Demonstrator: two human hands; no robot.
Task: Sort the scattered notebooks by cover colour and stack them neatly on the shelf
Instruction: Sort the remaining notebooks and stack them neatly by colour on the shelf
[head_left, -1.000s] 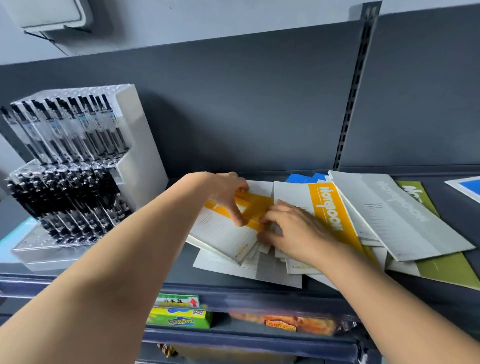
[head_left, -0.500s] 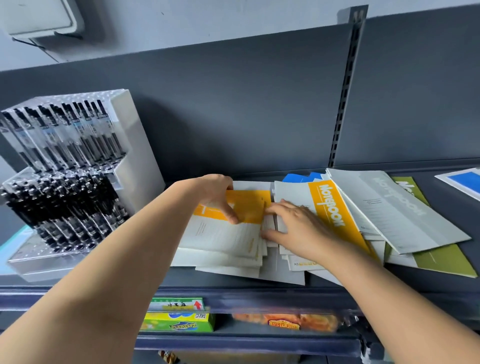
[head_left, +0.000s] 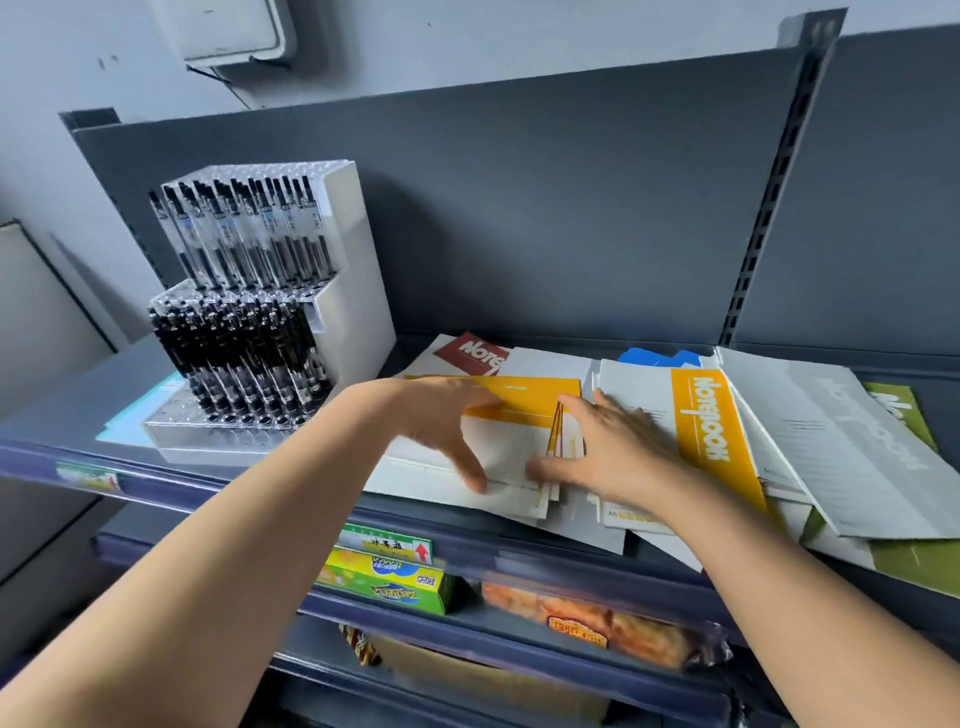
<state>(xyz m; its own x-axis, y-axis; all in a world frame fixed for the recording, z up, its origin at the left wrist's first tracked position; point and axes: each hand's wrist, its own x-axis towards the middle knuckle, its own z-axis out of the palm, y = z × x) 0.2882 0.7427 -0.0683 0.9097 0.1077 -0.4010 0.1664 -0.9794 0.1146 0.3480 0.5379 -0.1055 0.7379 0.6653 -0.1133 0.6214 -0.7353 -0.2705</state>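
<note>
A small stack of yellow-banded notebooks (head_left: 524, 402) lies on the dark shelf (head_left: 78, 415), left of centre. My left hand (head_left: 447, 421) rests on top of the stack with fingers spread. My right hand (head_left: 608, 447) presses flat against the stack's right edge. To the right lie another yellow notebook (head_left: 706, 426), a grey notebook (head_left: 841, 447), a green notebook (head_left: 914, 561) under it and a blue one (head_left: 657, 357) behind. A red notebook (head_left: 472, 353) peeks out behind the stack.
A clear acrylic pen display (head_left: 260, 312) full of black pens stands to the left on the shelf. The shelf below holds a green and yellow box (head_left: 389, 582) and an orange packet (head_left: 587, 618). The grey back panel (head_left: 519, 218) rises behind.
The stack of yellow notebooks slid left and squared up. My left hand flattened on top. My right hand moved from the right-hand pile to the stack's edge. A red notebook came into sight.
</note>
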